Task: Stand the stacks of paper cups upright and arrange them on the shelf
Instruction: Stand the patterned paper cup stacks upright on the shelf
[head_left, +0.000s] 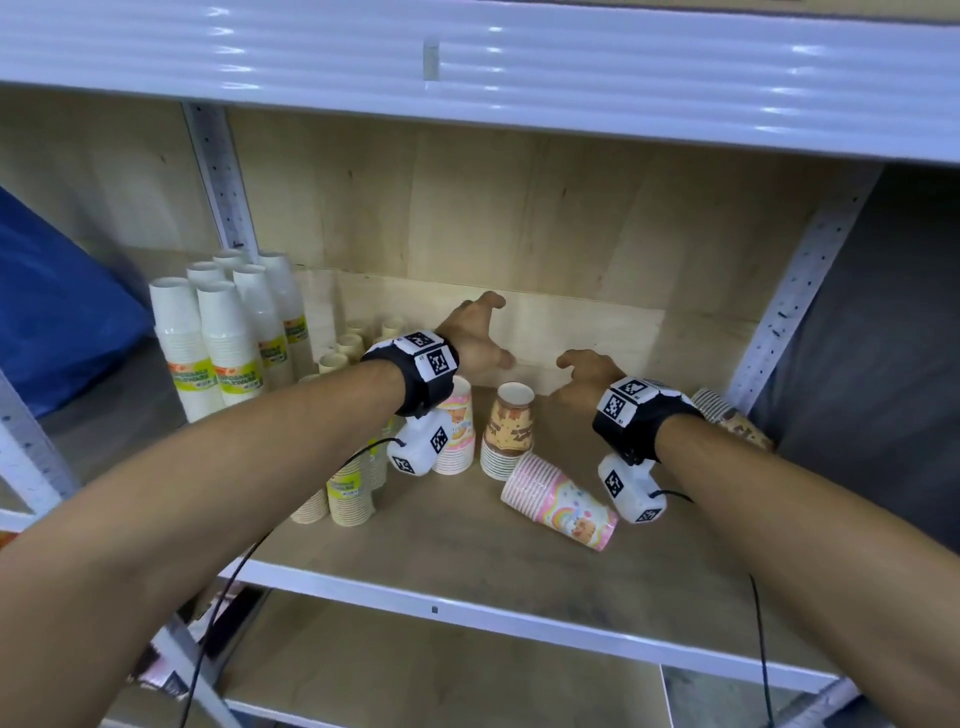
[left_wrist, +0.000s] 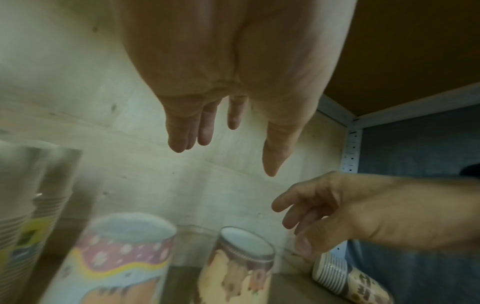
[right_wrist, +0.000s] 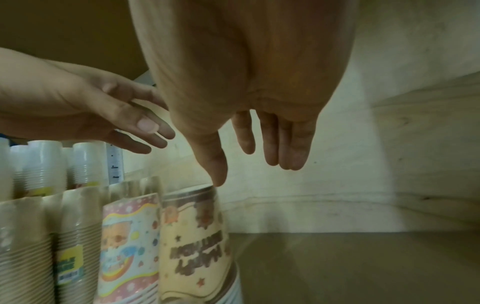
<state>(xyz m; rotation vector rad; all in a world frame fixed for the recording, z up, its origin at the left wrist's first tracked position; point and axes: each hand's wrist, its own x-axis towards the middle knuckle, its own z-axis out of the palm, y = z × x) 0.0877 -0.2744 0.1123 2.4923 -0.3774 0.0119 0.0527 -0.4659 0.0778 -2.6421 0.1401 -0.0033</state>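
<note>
A brown-and-yellow printed cup stack stands upright mid-shelf. Beside it on the left stands a pink rainbow stack. Another pink rainbow stack lies on its side near the front. A brown printed stack lies on its side at the right, behind my right wrist. My left hand hovers open above the upright stacks, holding nothing. My right hand is open too, just right of the brown stack, fingers relaxed.
Tall white cup stacks stand at the shelf's back left, with shorter cream stacks in front. The upper shelf board hangs close overhead. A steel upright bounds the right. Bare shelf board lies along the front.
</note>
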